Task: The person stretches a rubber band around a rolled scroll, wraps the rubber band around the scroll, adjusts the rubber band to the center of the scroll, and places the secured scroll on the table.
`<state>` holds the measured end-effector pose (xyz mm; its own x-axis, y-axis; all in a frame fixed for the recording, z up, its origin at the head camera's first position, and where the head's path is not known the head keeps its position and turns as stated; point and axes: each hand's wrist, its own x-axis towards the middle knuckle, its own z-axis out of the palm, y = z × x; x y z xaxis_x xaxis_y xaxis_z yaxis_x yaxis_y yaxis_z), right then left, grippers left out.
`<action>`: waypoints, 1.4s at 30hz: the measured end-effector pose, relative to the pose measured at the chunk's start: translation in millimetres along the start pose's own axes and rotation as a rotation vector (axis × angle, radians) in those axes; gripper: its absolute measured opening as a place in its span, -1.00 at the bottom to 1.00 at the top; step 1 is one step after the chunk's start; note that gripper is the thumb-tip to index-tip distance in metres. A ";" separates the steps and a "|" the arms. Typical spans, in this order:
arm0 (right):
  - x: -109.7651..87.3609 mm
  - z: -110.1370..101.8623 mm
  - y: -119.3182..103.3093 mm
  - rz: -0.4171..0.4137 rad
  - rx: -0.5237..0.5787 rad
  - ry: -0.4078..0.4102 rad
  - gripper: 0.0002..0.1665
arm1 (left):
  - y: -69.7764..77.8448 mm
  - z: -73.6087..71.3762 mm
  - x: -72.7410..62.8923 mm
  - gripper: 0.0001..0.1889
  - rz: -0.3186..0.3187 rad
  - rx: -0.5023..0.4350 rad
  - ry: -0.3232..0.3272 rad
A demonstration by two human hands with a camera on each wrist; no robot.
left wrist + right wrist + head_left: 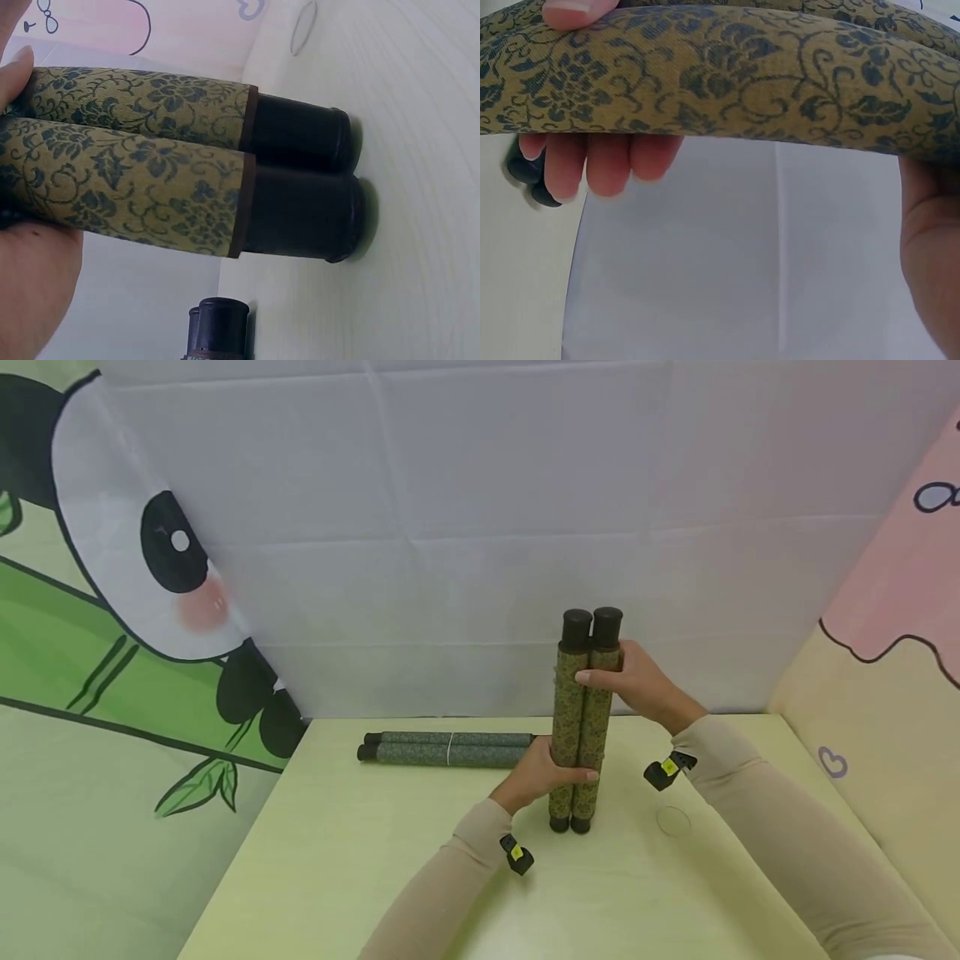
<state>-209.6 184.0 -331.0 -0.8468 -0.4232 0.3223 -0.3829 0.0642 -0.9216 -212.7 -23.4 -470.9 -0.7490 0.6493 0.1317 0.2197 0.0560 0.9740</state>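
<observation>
Two rolled scrolls [568, 718] in olive-gold floral brocade, with black end knobs, stand upright side by side. Low down, my left hand [538, 775] grips the pair, its thumb lying across the front. Higher up, my right hand [641, 683] holds them from the right, thumb across the front. The left wrist view shows the scrolls' lower black knobs [304, 214] right at the tabletop. In the right wrist view, fingertips [607, 169] show past the far edge of the brocade; the rest of those fingers is hidden behind it.
Behind my left hand, two blue-grey scrolls [412, 755] lie flat together, bound by a white band [449, 749]. A thin loop, like a rubber band [658, 820], lies on the pale table [360, 877] at right. A white cloth wall [450, 568] rises behind.
</observation>
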 end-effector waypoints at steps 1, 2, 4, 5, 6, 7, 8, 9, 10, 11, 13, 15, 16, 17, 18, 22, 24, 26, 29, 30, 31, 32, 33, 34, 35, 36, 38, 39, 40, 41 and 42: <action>-0.5 0.7 0.9 -0.008 0.024 -0.005 -0.60 | -0.5 0.3 -0.2 -0.72 0.003 0.005 0.004; -0.8 1.4 2.1 -0.015 0.050 -0.009 -0.57 | -0.7 0.5 -0.6 -0.73 0.005 0.012 0.009; -1.7 2.9 4.0 -0.032 0.090 -0.013 -0.53 | -1.8 0.2 -1.0 -0.73 0.011 0.027 0.014; -2.1 3.6 4.6 -0.038 0.101 -0.012 -0.52 | -2.2 0.0 -0.9 -0.73 0.013 0.031 0.016; -2.5 3.8 5.1 -0.042 0.105 -0.010 -0.51 | -2.5 -0.4 -0.4 -0.72 0.016 0.038 0.015; -2.9 3.8 5.1 -0.044 0.102 -0.006 -0.51 | -2.8 -0.9 0.4 -0.72 0.021 0.043 0.013; -3.1 3.3 5.2 -0.041 0.091 0.001 -0.50 | -2.5 -1.4 0.9 -0.72 0.023 0.049 0.013; -3.3 2.6 5.0 -0.036 0.071 0.008 -0.50 | -2.3 -1.9 1.6 -0.71 0.027 0.050 0.012; -3.5 1.8 4.6 -0.034 0.053 0.010 -0.50 | -2.0 -2.0 2.0 -0.71 0.028 0.047 0.013; -3.8 0.8 4.5 -0.032 0.032 0.013 -0.50 | -1.9 -2.0 2.3 -0.71 0.027 0.041 0.017; -5.9 -1.8 4.9 -0.020 0.000 0.018 -0.47 | -2.5 -2.1 1.6 -0.72 0.016 0.037 0.026; -10.4 -4.8 5.7 0.006 -0.027 0.025 -0.36 | -4.4 -1.7 0.4 -0.72 -0.004 0.032 0.037; -13.5 -6.6 6.3 0.023 -0.028 0.028 -0.29 | -5.8 -1.4 -0.3 -0.73 -0.013 0.029 0.044; -16.9 -8.8 6.9 0.042 -0.031 0.033 -0.24 | -7.0 -1.0 -0.9 -0.73 -0.021 0.032 0.048; -20.8 -11.2 7.3 0.060 -0.028 0.038 -0.19 | -8.2 -0.6 -1.4 -0.73 -0.025 0.034 0.051; -35.7 -24.9 8.0 0.031 -0.031 0.015 -0.26 | -8.8 2.3 -2.1 -0.73 -0.006 0.044 0.056; -43.9 -33.3 8.3 -0.019 -0.044 -0.008 -0.40 | -7.3 4.0 -2.3 -0.74 0.003 0.051 0.056; -53.7 -40.8 9.1 -0.050 -0.085 -0.020 -0.50 | -5.3 5.0 -2.6 -0.76 0.002 0.063 0.058; -71.0 -47.5 13.2 -0.035 -0.183 -0.007 -0.54 | -1.9 5.3 -2.9 -0.77 -0.009 0.078 0.057; -77.0 -48.1 15.6 -0.024 -0.237 -0.002 -0.54 | -0.8 5.1 -2.9 -0.76 -0.013 0.086 0.057; -82.8 -48.2 18.5 -0.009 -0.294 0.003 -0.54 | 0.1 4.9 -3.1 -0.75 -0.021 0.096 0.057; -88.3 -47.7 22.0 -0.001 -0.357 0.004 -0.53 | 0.7 4.8 -3.2 -0.75 -0.028 0.106 0.058; -93.2 -46.9 26.0 0.007 -0.422 0.000 -0.52 | 1.4 4.6 -3.4 -0.74 -0.035 0.117 0.058; -97.5 -46.0 30.1 0.008 -0.492 -0.007 -0.51 | 1.5 4.4 -3.6 -0.73 -0.040 0.127 0.059; -101.1 -44.9 34.7 0.006 -0.561 -0.014 -0.50 | 1.5 4.2 -3.8 -0.73 -0.045 0.136 0.060; -104.4 -44.2 39.3 0.003 -0.627 -0.019 -0.50 | 1.7 4.2 -4.1 -0.72 -0.048 0.144 0.061; -109.5 -43.3 48.1 -0.002 -0.726 -0.039 -0.48 | 0.9 4.1 -4.2 -0.70 -0.050 0.152 0.064; -111.7 -43.2 52.1 0.001 -0.762 -0.051 -0.46 | 0.5 4.1 -4.2 -0.68 -0.048 0.153 0.065; -113.7 -43.2 55.8 0.006 -0.795 -0.061 -0.45 | 0.0 4.3 -4.1 -0.67 -0.045 0.150 0.065; -115.6 -43.3 59.1 0.017 -0.820 -0.073 -0.44 | -0.5 4.4 -4.1 -0.66 -0.043 0.147 0.065; -117.6 -43.6 62.0 0.033 -0.839 -0.086 -0.43 | -1.1 4.8 -3.8 -0.67 -0.040 0.143 0.065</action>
<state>-149.9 277.2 -416.6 -0.8444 -0.4745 0.2489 -0.5345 0.7136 -0.4529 -207.1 -22.3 -473.3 -0.7970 0.5940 0.1095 0.2723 0.1915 0.9430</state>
